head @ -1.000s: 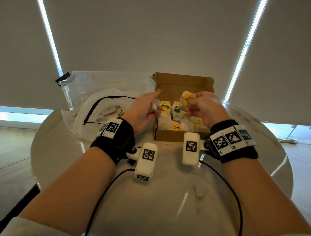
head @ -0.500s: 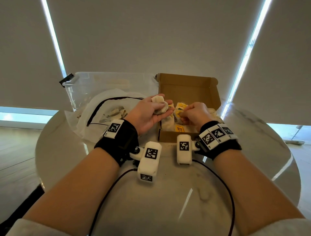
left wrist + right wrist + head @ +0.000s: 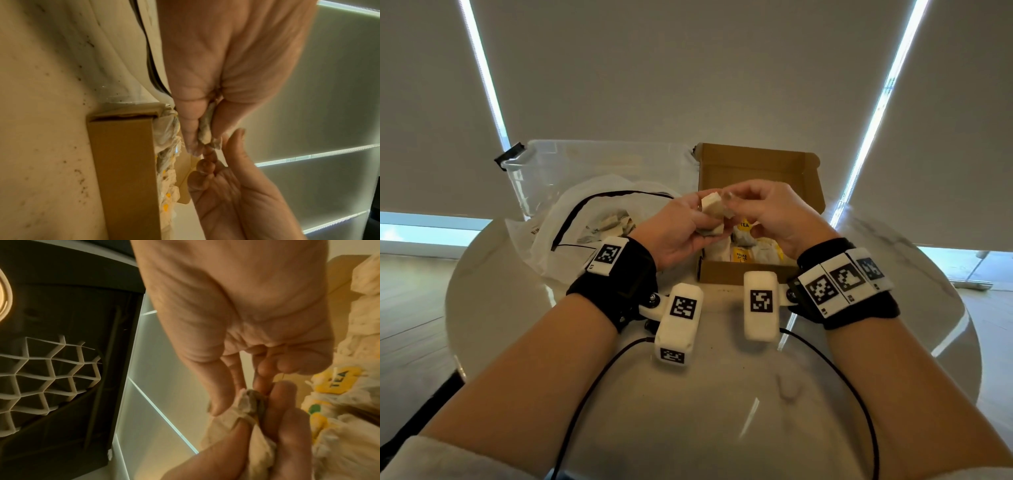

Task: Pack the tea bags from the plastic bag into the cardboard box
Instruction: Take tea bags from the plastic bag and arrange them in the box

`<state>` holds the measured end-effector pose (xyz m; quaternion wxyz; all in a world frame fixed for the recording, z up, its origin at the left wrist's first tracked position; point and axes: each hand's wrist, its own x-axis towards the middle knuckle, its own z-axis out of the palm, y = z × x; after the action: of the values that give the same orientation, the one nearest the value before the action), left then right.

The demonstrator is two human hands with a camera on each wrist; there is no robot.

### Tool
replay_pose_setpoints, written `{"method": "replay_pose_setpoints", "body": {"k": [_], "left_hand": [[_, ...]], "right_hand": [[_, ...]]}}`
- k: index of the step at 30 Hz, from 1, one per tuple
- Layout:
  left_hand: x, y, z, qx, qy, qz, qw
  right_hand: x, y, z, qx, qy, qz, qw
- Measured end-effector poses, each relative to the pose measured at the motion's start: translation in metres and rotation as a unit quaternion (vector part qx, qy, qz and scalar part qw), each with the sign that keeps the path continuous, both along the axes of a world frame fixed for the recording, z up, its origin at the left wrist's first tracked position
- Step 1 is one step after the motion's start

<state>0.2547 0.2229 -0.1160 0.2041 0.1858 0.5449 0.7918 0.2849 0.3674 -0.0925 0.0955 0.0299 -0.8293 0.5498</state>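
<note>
My left hand (image 3: 703, 222) hovers over the near left corner of the open cardboard box (image 3: 726, 274) and grips a small bunch of pale tea bags (image 3: 714, 209) between thumb and fingers. My right hand (image 3: 734, 202) meets it from the right and pinches the top of one tea bag (image 3: 247, 402) with thumb and curled fingers. In the left wrist view the held tea bags (image 3: 205, 129) sit in the left hand (image 3: 197, 146) with the right fingers (image 3: 205, 165) at their lower corner. The box holds several tea bags with yellow tags (image 3: 743, 255). The plastic bag (image 3: 571, 222) lies to the left with more tea bags (image 3: 609, 224) inside.
A clear plastic bin (image 3: 585, 161) stands behind the plastic bag. The box lid (image 3: 753, 168) stands upright at the back. Everything sits on a round white marble table (image 3: 722, 394). Black cables (image 3: 592, 383) run from the wrist cameras across the near table.
My right hand has come up out of the box to the tea bags in my left hand. Both hands have risen slightly and now meet above the box's left side.
</note>
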Motion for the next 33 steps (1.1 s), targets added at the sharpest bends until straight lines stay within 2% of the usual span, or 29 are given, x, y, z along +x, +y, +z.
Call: {"method": "replay_pose_setpoints", "body": {"k": [3, 6, 9, 12, 16, 20, 23, 25, 27, 29, 33], "left_hand": [[0.001, -0.001, 0.001, 0.001, -0.003, -0.011, 1.000], [0.000, -0.001, 0.001, 0.013, -0.025, -0.004, 1.000], [-0.002, -0.001, 0.002, 0.021, -0.046, 0.039, 0.998], [-0.004, -0.003, 0.000, -0.010, -0.026, 0.075, 0.997], [-0.002, -0.001, -0.001, -0.040, -0.015, 0.074, 0.996], [0.001, 0.004, -0.003, -0.086, 0.038, 0.073, 0.993], [0.003, 0.005, -0.003, -0.110, 0.079, 0.112, 0.984], [0.003, 0.003, -0.001, -0.140, 0.116, 0.148, 0.972], [0.002, 0.001, 0.001, -0.169, 0.160, 0.190, 0.954], [0.001, -0.001, 0.002, -0.194, 0.202, 0.222, 0.934], [-0.001, -0.004, 0.003, -0.218, 0.239, 0.236, 0.916]], "right_hand": [[-0.001, 0.002, -0.002, 0.002, -0.025, 0.012, 1.000], [-0.001, 0.006, -0.001, -0.050, -0.028, -0.009, 0.998], [-0.001, 0.011, 0.000, -0.097, -0.018, -0.031, 0.995], [-0.001, 0.013, 0.001, -0.130, -0.019, -0.041, 0.990], [-0.001, 0.012, 0.002, -0.184, -0.049, -0.032, 0.981], [-0.002, 0.010, 0.001, -0.248, -0.069, -0.017, 0.966], [-0.001, 0.006, 0.001, -0.272, -0.080, -0.008, 0.959], [0.000, 0.003, 0.003, -0.221, -0.081, -0.009, 0.972], [-0.001, 0.003, 0.004, -0.105, -0.067, -0.032, 0.992], [0.001, 0.001, 0.004, -0.026, -0.033, -0.032, 0.999], [0.004, 0.003, -0.003, 0.032, 0.013, -0.001, 0.999]]}}
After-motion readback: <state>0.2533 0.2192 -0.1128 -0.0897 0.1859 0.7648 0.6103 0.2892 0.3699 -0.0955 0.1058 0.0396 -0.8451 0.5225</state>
